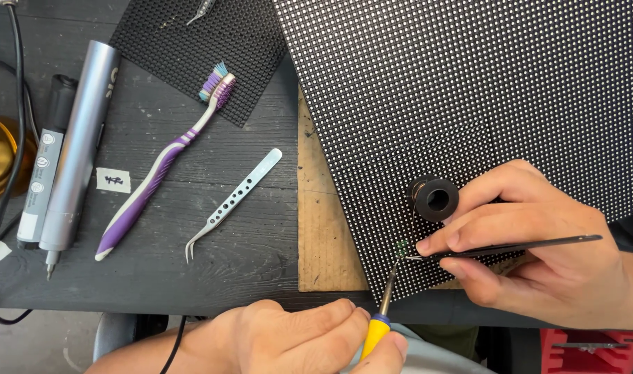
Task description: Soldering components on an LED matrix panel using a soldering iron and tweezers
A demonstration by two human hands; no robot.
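My left hand (296,339) at the bottom edge grips a soldering iron (382,315) with a yellow and blue handle. Its tip reaches the lower left corner of a large black dotted LED panel (483,90). My right hand (538,242) pinches black tweezers (510,247) whose points meet the iron's tip at a small green spot (402,247) on the panel. A small black spool (435,199) rests on the panel just above my right fingers.
On the dark wooden table (192,256) lie a purple and white toothbrush (164,163), curved silver tweezers (233,203), a grey pen-shaped tool (77,149), a smaller dotted panel (199,48), a black cable (15,138), and a wooden board (323,235) beneath the large panel.
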